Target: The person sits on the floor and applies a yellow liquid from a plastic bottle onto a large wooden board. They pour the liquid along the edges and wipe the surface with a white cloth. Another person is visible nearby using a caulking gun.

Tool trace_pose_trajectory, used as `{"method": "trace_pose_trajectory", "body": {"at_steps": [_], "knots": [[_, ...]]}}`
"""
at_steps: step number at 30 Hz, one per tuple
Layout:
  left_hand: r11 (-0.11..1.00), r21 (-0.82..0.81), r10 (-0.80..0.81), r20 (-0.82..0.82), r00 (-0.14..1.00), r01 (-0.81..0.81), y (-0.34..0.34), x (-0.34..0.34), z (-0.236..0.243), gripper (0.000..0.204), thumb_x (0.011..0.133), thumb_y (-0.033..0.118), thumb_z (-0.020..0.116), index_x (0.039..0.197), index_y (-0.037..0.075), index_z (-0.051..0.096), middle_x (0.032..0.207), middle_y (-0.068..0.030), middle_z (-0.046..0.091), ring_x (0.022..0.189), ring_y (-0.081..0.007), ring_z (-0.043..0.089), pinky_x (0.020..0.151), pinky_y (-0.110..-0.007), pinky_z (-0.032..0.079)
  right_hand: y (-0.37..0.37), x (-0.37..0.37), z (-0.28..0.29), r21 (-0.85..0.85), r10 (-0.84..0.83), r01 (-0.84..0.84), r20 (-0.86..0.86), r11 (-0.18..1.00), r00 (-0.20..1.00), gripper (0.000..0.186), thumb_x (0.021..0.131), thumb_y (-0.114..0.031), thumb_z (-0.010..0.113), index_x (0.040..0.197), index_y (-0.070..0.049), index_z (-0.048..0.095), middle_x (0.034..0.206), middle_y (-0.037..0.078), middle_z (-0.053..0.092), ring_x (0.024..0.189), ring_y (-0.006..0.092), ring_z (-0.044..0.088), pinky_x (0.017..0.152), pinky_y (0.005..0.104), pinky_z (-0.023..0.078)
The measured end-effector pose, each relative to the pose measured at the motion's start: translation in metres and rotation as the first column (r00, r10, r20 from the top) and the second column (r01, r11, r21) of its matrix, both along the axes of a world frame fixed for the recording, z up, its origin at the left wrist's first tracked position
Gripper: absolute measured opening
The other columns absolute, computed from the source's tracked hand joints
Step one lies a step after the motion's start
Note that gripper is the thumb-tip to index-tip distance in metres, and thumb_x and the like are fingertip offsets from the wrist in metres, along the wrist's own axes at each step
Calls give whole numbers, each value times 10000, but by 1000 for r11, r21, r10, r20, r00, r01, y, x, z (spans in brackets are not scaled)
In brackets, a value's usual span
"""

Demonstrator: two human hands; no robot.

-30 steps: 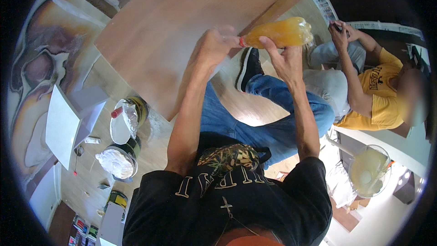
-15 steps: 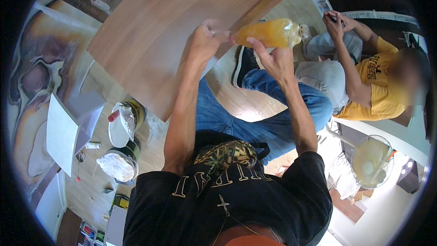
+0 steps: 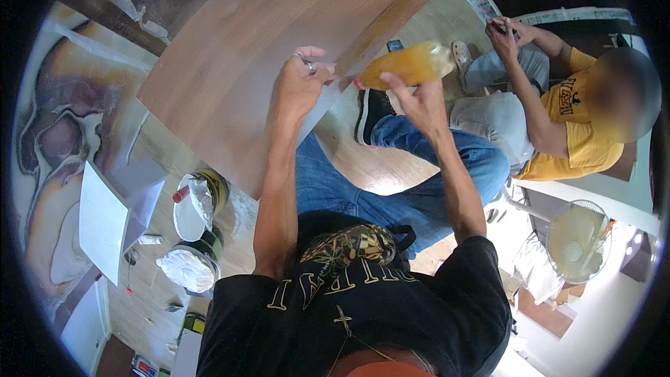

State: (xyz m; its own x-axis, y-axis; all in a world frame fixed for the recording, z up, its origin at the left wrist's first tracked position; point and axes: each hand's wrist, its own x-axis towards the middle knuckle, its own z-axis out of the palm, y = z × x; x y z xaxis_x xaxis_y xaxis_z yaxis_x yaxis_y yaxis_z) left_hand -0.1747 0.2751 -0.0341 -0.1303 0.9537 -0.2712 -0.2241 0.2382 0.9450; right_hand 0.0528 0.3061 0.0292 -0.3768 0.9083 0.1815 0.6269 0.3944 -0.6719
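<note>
My right hand is wrapped round a clear plastic bottle of yellow-orange liquid. The bottle lies nearly level, its red-topped neck pointing left and its base to the right. To the left of the neck is my left hand, a ring on one finger. Its fingers are loosely bent and apart, with nothing visible in them. A small gap separates them from the bottle neck. Beneath that hand is a large brown wood-grain panel, which slants across in front of me.
A seated person in a yellow shirt holds a dark object at the right. Left of me stand an open tub and a bucket of white paste. A white angled board is beyond them, and a fan stands lower right.
My left hand has come away from the bottle's neck, moving slightly left, and its fingers have spread. The bottle in my right hand has shifted slightly left and down.
</note>
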Motion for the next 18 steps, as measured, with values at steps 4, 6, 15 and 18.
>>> {"method": "trace_pose_trajectory", "body": {"at_steps": [4,6,15,18], "knots": [[999,12,32,6,999,-32,-8,-8,10,336,889,19,629,1185,-32,479,994,-180,718,860,-172,689,748,-262,510,1,17,6,-307,-298,165,-459,937,837,290,943,-227,655,1051,42,658,934,124,715,851,204,700,740,328,569],[999,38,12,-25,1000,-11,-9,-9,6,352,904,2,620,1208,-18,444,977,-173,702,837,-175,680,719,-277,527,0,19,3,-219,-301,217,-501,951,811,290,949,-227,656,1049,46,657,953,127,704,838,195,690,746,305,569],[994,109,-18,-13,1000,19,-8,-5,1,347,905,-45,603,1201,-5,426,948,-154,688,802,-162,661,691,-278,527,-4,-36,4,56,-149,164,-213,985,966,263,875,-220,715,1022,-2,695,929,122,716,815,204,671,718,345,514],[996,87,-14,-22,1000,16,-9,-5,2,353,901,-48,607,1202,-3,426,951,-159,686,804,-161,660,685,-272,523,6,-32,9,-54,-189,182,-197,982,962,278,884,-234,711,1042,-6,692,925,119,721,796,199,673,699,332,516]]}}
